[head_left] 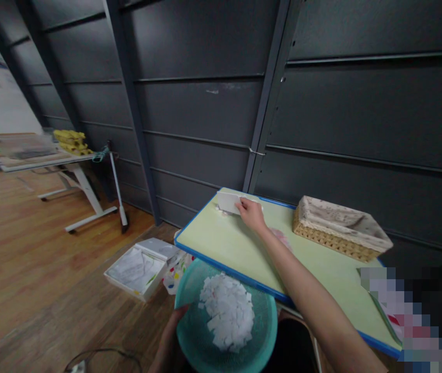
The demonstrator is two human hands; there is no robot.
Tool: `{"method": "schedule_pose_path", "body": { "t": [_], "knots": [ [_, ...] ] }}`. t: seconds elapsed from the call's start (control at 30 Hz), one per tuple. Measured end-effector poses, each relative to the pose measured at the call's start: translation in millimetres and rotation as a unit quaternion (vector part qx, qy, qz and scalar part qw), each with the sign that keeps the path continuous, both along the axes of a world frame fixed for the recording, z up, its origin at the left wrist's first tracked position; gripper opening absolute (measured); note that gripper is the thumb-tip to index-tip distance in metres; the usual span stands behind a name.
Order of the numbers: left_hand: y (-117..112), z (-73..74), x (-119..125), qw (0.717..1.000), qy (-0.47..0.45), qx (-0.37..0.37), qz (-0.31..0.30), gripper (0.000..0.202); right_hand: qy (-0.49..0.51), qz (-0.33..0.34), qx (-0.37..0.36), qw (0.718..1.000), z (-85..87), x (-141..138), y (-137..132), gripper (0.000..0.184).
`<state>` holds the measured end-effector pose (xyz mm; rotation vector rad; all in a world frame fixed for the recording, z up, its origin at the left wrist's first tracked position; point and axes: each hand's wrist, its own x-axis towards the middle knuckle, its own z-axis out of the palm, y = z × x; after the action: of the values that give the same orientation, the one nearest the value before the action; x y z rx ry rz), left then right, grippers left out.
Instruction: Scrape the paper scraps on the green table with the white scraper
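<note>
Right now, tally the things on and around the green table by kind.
Baskets: 2 (round teal plastic basket, rectangular woven wicker basket)
Cards: 1 (flat white card in the right hand)
Boxes: 1 (open shallow white box)
Total: 4

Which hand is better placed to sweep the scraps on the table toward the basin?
Right, likely. The right hand holds the white card at the far corner of the table, beside the scraps; the left hand is occupied holding the basin below the table's edge.

L hand (177,314) mostly hidden behind basin (190,336), basin btm cut off, table (224,243) corner pixelated
</note>
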<state>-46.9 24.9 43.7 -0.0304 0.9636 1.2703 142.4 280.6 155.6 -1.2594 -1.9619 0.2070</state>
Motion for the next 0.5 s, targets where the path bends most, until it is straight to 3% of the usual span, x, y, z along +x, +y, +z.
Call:
{"method": "schedule_pose_path", "body": {
  "t": [0.17,0.5],
  "knots": [
    [0,-4.7,-3,1.000,0.005,-0.027,-0.006,0.055,-0.061,-0.008,0.017,0.998,0.0,-6,-1,0.021],
    [0,-13.1,-4,0.999,0.008,-0.054,0.001,0.065,0.015,0.085,-0.049,0.995,11.3,30,-25,0.020]
  ]
}}
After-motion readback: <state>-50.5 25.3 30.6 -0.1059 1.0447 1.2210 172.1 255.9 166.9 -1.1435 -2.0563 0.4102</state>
